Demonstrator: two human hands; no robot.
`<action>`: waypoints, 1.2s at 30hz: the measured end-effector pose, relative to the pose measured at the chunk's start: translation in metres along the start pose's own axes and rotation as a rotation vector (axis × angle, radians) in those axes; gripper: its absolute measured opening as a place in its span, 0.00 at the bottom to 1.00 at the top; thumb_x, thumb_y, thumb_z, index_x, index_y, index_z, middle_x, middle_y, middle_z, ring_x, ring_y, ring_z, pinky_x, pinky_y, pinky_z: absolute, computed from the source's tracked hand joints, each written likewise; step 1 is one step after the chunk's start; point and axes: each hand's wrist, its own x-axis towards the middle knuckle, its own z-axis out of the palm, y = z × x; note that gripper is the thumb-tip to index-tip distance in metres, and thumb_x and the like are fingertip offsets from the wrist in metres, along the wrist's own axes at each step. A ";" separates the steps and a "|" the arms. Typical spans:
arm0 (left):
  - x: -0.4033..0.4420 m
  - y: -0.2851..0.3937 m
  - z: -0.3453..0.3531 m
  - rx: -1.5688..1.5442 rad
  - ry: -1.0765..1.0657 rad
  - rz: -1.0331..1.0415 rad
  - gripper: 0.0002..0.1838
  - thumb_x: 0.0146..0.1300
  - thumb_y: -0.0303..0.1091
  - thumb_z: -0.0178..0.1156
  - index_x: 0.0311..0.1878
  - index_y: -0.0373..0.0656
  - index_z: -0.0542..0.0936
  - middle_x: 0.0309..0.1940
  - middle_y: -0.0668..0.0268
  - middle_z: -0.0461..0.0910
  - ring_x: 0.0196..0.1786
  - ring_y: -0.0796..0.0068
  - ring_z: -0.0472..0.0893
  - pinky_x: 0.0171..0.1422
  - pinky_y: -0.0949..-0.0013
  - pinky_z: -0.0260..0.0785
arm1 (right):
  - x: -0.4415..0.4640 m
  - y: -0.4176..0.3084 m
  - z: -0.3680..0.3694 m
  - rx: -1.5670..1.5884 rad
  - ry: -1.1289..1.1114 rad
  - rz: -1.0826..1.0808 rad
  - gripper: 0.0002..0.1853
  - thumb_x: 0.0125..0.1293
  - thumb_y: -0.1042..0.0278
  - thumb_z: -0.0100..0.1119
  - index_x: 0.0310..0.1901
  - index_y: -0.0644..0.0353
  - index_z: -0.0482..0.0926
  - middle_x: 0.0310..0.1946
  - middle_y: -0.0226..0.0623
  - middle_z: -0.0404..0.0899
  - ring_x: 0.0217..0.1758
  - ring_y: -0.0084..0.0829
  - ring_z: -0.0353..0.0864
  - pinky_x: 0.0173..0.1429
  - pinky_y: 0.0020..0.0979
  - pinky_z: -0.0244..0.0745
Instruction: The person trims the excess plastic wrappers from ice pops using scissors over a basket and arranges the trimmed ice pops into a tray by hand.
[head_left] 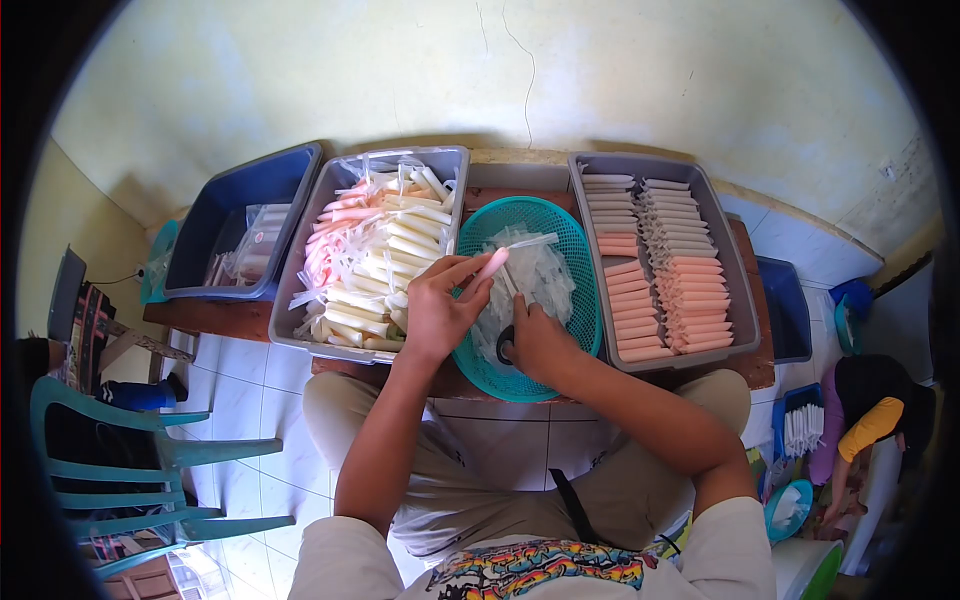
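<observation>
Left hand (443,303) pinches a slim pink plastic-wrapped tube (491,266), right hand (545,345) holds black-handled metal scissors (506,343). Tube's probably light, squishy, kinda slippery, so mid-body's the safest hold.

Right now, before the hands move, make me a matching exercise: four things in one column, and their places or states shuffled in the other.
Things:
1. Left hand
2. Right hand
3. Teal basket
4. Right-hand grey tub

Places or states:
A. Filled with pink and whitish pieces lined up in rows
B. Set between two grey tubs
C. Holding a pink tube
D. Gripping scissors

Pairs: 1-C, 2-D, 3-B, 4-A
</observation>
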 end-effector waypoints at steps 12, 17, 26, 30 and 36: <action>-0.001 -0.001 0.001 -0.002 -0.012 0.021 0.20 0.63 0.24 0.76 0.60 0.41 0.92 0.48 0.59 0.92 0.45 0.69 0.91 0.49 0.67 0.83 | 0.018 0.021 0.006 0.043 0.043 -0.041 0.49 0.63 0.66 0.76 0.77 0.84 0.57 0.62 0.70 0.75 0.64 0.67 0.82 0.68 0.53 0.82; 0.000 0.001 0.001 -0.050 0.042 0.014 0.19 0.61 0.22 0.76 0.57 0.43 0.92 0.46 0.57 0.92 0.43 0.60 0.92 0.48 0.62 0.85 | 0.007 0.026 -0.020 0.080 0.040 -0.074 0.45 0.60 0.66 0.76 0.73 0.83 0.65 0.58 0.68 0.78 0.64 0.63 0.81 0.69 0.50 0.79; 0.013 -0.002 -0.011 -0.017 0.215 0.014 0.19 0.61 0.21 0.76 0.57 0.39 0.92 0.46 0.57 0.92 0.42 0.66 0.91 0.50 0.64 0.85 | -0.025 0.025 -0.075 0.214 0.040 -0.195 0.50 0.60 0.62 0.79 0.81 0.66 0.66 0.57 0.57 0.80 0.61 0.56 0.82 0.69 0.46 0.76; 0.018 -0.007 -0.017 -0.004 0.245 0.002 0.19 0.61 0.21 0.76 0.57 0.39 0.92 0.46 0.56 0.91 0.41 0.67 0.91 0.51 0.64 0.85 | -0.040 0.016 -0.095 0.275 0.030 -0.213 0.55 0.59 0.50 0.85 0.82 0.66 0.66 0.55 0.53 0.80 0.59 0.51 0.82 0.67 0.44 0.76; 0.019 -0.014 -0.016 0.047 0.233 -0.033 0.20 0.64 0.21 0.75 0.59 0.38 0.91 0.47 0.57 0.92 0.42 0.70 0.89 0.52 0.67 0.83 | -0.044 0.026 -0.094 0.448 0.043 -0.305 0.59 0.57 0.44 0.87 0.82 0.68 0.66 0.53 0.50 0.81 0.57 0.45 0.82 0.64 0.40 0.76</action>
